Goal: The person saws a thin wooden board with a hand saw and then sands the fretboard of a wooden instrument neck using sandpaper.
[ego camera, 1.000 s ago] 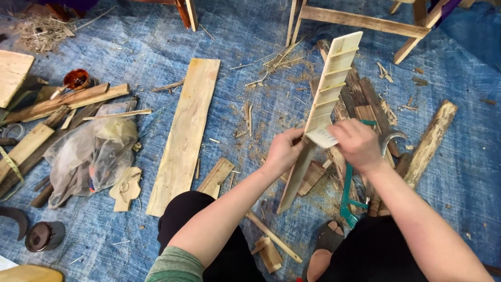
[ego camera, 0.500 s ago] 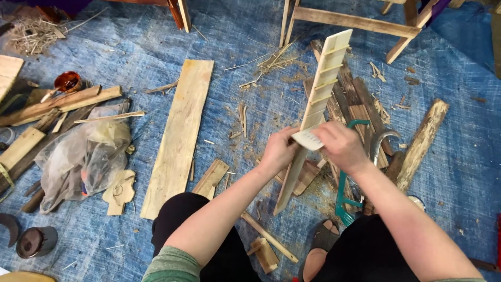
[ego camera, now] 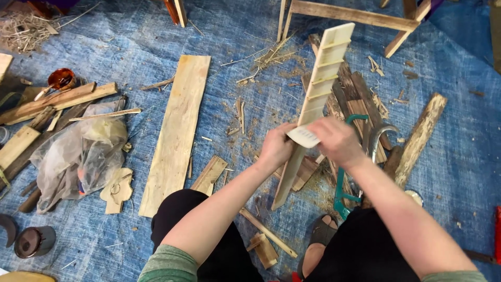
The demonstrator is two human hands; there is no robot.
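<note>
Gripping a pale notched wooden strip (ego camera: 319, 83) at centre frame, both hands, left (ego camera: 275, 147) and right (ego camera: 336, 141), close around it above rough splintered boards (ego camera: 360, 104).

Open tarp (ego camera: 459, 172) is lying to the far right, and a bare strip (ego camera: 229, 78) is running between the long plank (ego camera: 177, 130) and the scrap pile (ego camera: 360, 104). Splinters (ego camera: 240, 112) are littering that strip. On the left, a plastic bag (ego camera: 78, 151) and stacked boards (ego camera: 57, 99) are crowding the floor. A log (ego camera: 420, 136) is blocking the right hand's (ego camera: 336, 141) side, with a green saw (ego camera: 342, 188) just beneath.
</note>
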